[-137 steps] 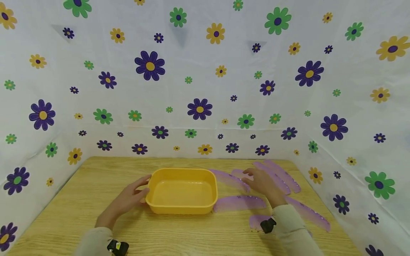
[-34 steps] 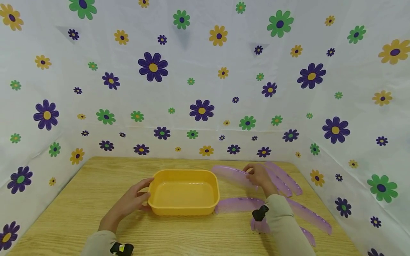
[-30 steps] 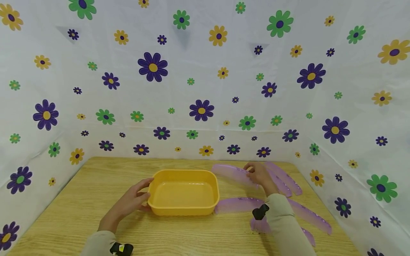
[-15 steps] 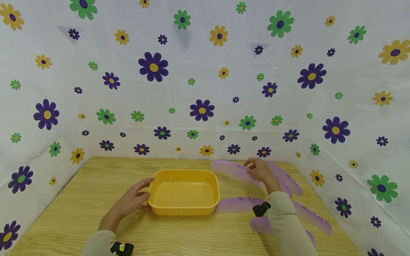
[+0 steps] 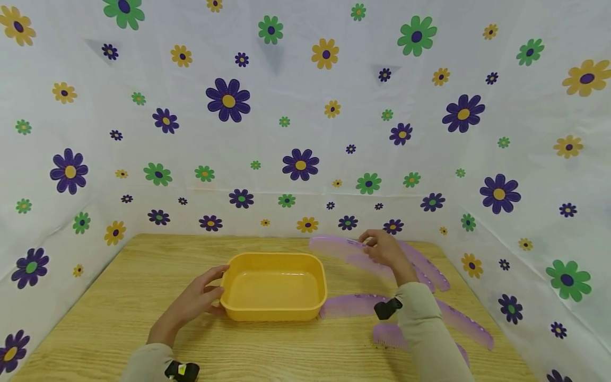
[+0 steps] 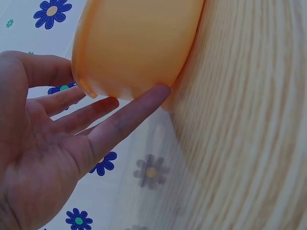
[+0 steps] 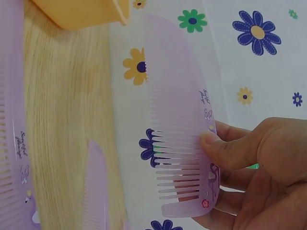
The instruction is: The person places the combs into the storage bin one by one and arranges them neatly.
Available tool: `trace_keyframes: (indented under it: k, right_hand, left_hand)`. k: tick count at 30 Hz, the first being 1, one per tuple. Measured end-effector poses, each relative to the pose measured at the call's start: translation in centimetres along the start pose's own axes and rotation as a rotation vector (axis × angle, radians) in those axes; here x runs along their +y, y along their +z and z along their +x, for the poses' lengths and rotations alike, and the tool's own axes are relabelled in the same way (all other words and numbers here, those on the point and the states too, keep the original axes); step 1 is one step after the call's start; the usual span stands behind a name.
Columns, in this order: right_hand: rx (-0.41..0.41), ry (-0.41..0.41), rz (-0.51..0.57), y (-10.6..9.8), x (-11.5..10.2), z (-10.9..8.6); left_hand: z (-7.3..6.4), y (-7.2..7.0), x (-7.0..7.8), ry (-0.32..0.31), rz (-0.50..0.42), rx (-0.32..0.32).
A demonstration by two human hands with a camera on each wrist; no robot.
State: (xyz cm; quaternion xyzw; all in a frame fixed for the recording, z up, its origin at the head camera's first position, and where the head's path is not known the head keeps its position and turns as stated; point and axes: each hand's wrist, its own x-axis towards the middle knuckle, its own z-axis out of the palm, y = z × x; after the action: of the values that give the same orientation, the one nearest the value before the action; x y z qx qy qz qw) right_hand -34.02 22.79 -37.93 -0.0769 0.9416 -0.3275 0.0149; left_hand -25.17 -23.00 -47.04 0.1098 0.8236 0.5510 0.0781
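Note:
My right hand (image 5: 384, 249) pinches a translucent purple comb (image 5: 334, 247) by its spine between thumb and fingers, near the printed end. Its teeth show in the right wrist view, where the comb (image 7: 177, 105) is raised before the floral cloth. Another purple comb (image 5: 365, 262) lies below it on the table. On the left, my left hand (image 5: 198, 294) rests against the end of a yellow plastic tub (image 5: 274, 313), fingers extended. In the left wrist view, the fingertips of my left hand (image 6: 57, 139) touch the outer wall of the tub (image 6: 139, 48). Nothing shows inside the tub.
Several more purple combs lie on the wooden table (image 5: 267, 350): one comb (image 5: 353, 306) right of the tub, one comb (image 5: 465, 323) at the far right, one comb (image 5: 427, 265) behind the right wrist. White floral cloth (image 5: 267, 138) walls the back and sides.
My right hand, first reaching over the combs, has taken hold of one and raised it off the table toward the back cloth, uncovering the comb below. The left hand stays by the tub.

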Motion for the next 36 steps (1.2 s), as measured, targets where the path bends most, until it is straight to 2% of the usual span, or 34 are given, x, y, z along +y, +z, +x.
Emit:
trace_keyframes:
  k: [10,18,36]
  right_hand:
    - [-0.064,-0.016,0.002,0.0,-1.9,0.0]
    - [-0.1,0.03,-0.009,0.7,-3.2,0.0]
    - [-0.163,-0.024,-0.033,2.3,-5.8,0.2]
  left_hand:
    - [0.1,0.0,0.1,0.009,0.004,0.003]
    - [0.0,0.0,0.3,-0.001,-0.006,-0.001]
    - [-0.1,0.1,0.1,-0.007,-0.007,0.009]
